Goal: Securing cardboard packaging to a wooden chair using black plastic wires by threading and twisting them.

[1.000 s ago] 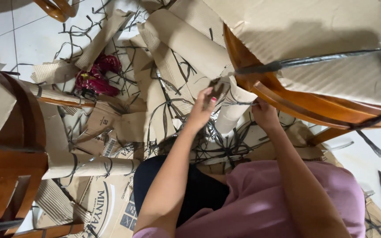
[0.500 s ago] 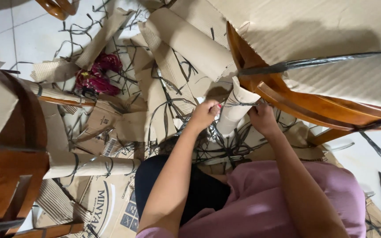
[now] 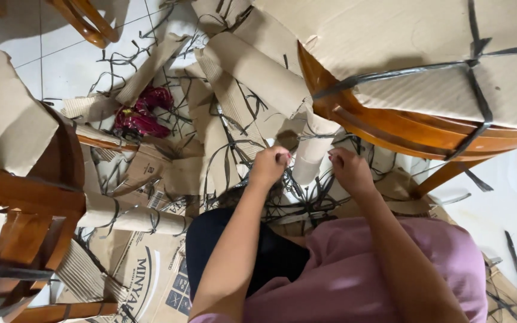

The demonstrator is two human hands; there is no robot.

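Observation:
My left hand (image 3: 270, 164) is closed in a fist, pinching a thin black plastic strap (image 3: 306, 200) beside a cardboard-wrapped chair leg (image 3: 313, 152). My right hand (image 3: 349, 172) is on the other side of that leg, its fingers also pinched on black strap. The leg belongs to a wooden chair (image 3: 402, 128) whose seat is covered in cardboard and bound with black straps. A tangle of loose black straps lies under both hands.
Torn cardboard pieces (image 3: 252, 69) and cut straps litter the white tiled floor (image 3: 61, 66). A red crumpled item (image 3: 142, 116) lies at the left. Another wooden chair (image 3: 25, 197) with cardboard wrapping stands at the left. A printed flattened box (image 3: 145, 281) lies near my knees.
Both hands have come down from the chair's seat edge to the wrapped leg and drawn closer to my body. The view has shifted slightly.

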